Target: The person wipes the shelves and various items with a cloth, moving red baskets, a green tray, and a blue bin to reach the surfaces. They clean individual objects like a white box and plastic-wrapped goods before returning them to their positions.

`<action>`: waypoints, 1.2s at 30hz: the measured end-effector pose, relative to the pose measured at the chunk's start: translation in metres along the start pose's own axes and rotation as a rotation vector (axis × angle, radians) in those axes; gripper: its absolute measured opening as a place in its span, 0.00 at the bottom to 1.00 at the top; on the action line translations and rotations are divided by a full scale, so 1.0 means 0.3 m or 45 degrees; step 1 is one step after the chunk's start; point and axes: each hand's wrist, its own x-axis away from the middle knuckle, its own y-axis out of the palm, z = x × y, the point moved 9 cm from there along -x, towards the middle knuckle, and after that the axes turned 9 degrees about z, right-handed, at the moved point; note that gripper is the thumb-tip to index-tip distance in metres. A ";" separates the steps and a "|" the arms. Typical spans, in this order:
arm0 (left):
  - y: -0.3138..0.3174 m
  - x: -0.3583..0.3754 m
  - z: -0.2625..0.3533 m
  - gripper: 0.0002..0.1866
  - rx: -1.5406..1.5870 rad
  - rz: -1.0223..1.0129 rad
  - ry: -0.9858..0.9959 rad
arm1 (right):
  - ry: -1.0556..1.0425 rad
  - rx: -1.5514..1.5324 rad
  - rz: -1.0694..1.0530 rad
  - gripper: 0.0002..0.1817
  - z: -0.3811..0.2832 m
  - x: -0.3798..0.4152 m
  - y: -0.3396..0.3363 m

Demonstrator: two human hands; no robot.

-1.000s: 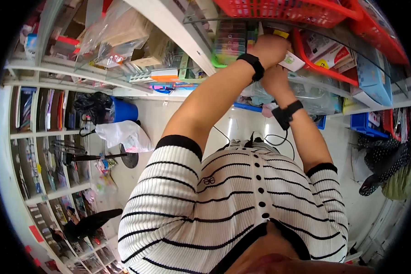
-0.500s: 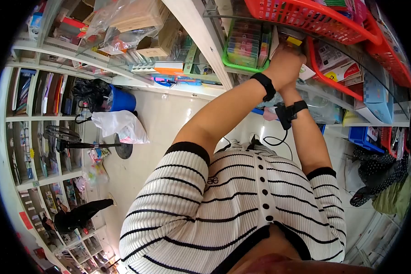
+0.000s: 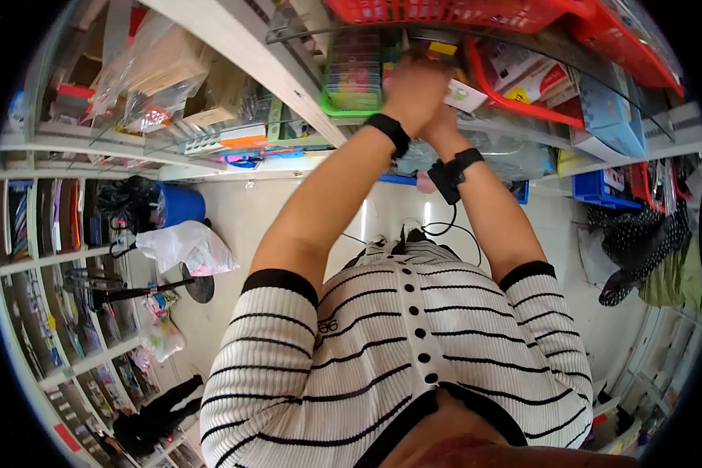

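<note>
My left hand point(image 3: 420, 92) reaches into a glass shelf, between a green basket point(image 3: 351, 113) of small colorful packs and a red basket point(image 3: 522, 108). Its fingers are smeared by motion and point away from me. Just below and to its right is my right hand point(image 3: 442, 125), close against it, its fingers hidden behind the left. A white box or card point(image 3: 466, 97) shows right beside the hands. Beyond the fingertips lies a dark item with a yellow label point(image 3: 442, 49). I cannot tell what either hand holds. Both wrists wear black straps.
Above the hands, a large red basket point(image 3: 452, 14) sits on a glass shelf edge point(image 3: 398, 30). A light blue box point(image 3: 612, 117) stands at right. A blue bin point(image 3: 183, 204) and white bag point(image 3: 187, 243) are on the floor at left. A person in black point(image 3: 152, 417) is farther off.
The whole view has shifted, so shelf and baskets sit farther left and slightly higher. Both hands stay at the same spot between the baskets; the left hand is now blurred.
</note>
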 end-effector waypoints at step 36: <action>0.049 -0.105 -0.147 0.15 0.292 -0.186 -0.313 | 0.128 0.324 0.078 0.21 0.170 0.082 -0.243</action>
